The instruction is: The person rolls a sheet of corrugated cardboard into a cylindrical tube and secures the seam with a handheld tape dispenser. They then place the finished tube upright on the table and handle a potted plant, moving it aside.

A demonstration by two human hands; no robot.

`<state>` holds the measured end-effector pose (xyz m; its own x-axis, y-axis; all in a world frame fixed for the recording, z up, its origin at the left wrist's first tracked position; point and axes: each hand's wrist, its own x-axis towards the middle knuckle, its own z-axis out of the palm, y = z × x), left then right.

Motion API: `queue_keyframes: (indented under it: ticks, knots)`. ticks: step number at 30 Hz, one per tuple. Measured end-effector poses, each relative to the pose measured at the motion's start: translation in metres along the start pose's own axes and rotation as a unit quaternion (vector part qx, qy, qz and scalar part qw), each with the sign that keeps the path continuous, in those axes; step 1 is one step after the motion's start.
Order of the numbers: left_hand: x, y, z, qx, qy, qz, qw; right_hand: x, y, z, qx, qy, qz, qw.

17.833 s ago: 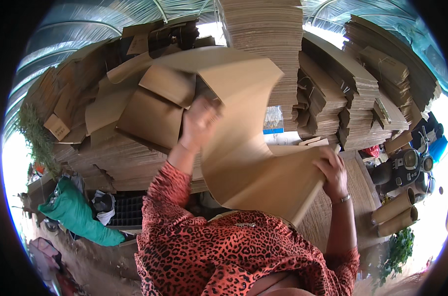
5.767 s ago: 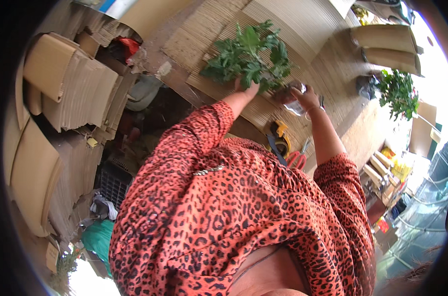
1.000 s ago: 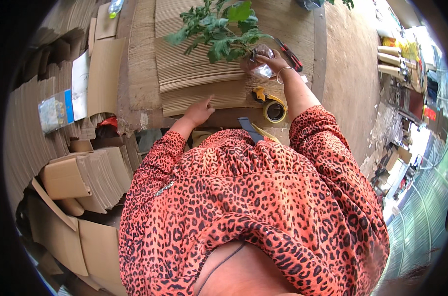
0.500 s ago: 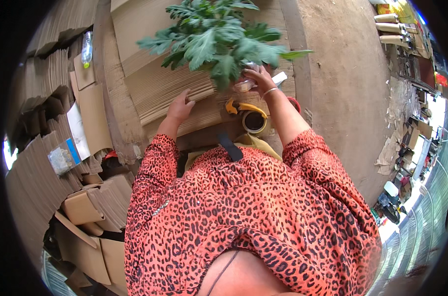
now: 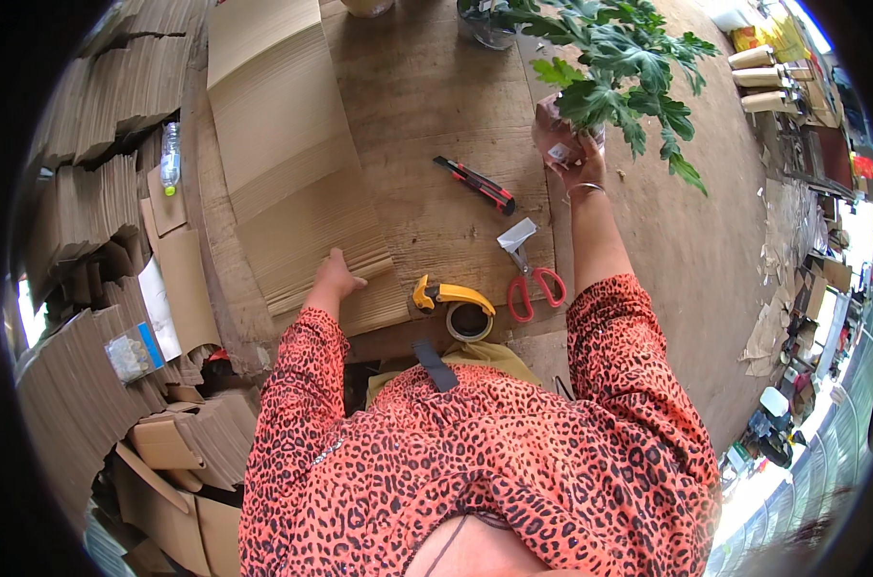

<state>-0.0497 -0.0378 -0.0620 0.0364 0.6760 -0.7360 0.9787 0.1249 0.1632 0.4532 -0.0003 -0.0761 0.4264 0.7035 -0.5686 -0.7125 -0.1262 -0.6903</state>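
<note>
My right hand (image 5: 581, 165) grips a potted plant by its reddish-brown pot (image 5: 555, 130), whose wall looks wrapped in clear plastic. Broad lobed green leaves (image 5: 634, 58) spread above the pot and droop over its right side. On the near end of a fanned stack of flat cardboard sheets (image 5: 292, 202) lies my left hand (image 5: 336, 277), open, its thumb apart from the fingers. Between my hands are a yellow-handled tape dispenser (image 5: 451, 293) with a tape roll (image 5: 469, 321), a pair of red-handled scissors (image 5: 533, 288) partly under a small white paper (image 5: 517, 235), and a red-and-black box cutter (image 5: 477, 185).
A clear plastic cup (image 5: 489, 29) and the base of a pale pot (image 5: 367, 6) stand at the table's far side. Cardboard stacks (image 5: 81, 288) fill the left, with a plastic bottle (image 5: 170, 159) on them. Several wooden-handled tools (image 5: 759, 77) lie at the far right.
The plant in my right hand has swung right, away from over the cardboard, uncovering the box cutter and scissors. My left hand remains on the sheets as the view has shifted.
</note>
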Motion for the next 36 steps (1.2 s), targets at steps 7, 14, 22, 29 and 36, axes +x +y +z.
queue_keyframes:
  ticks: [7,14,22,29,36]
  knots:
    - [-0.003,-0.006,0.008,0.016,-0.019,-0.034,0.999,-0.015,-0.022,0.051,-0.143,0.026,-0.002,0.989]
    - [-0.002,0.025,-0.008,0.052,-0.049,-0.036,0.997,0.015,-0.011,-0.071,-0.12,-0.055,-0.036,0.991]
    - [-0.006,0.028,-0.01,0.059,-0.066,-0.05,0.995,-0.026,-0.026,-0.018,-0.394,0.07,-0.05,0.915]
    - [-0.004,0.024,0.0,0.079,-0.073,-0.047,0.993,-0.166,0.045,-0.04,-0.78,-0.177,-0.331,0.5]
    - [-0.017,0.037,-0.004,0.083,-0.073,-0.045,0.993,-0.151,0.036,-0.066,-0.853,-0.18,-0.242,0.426]
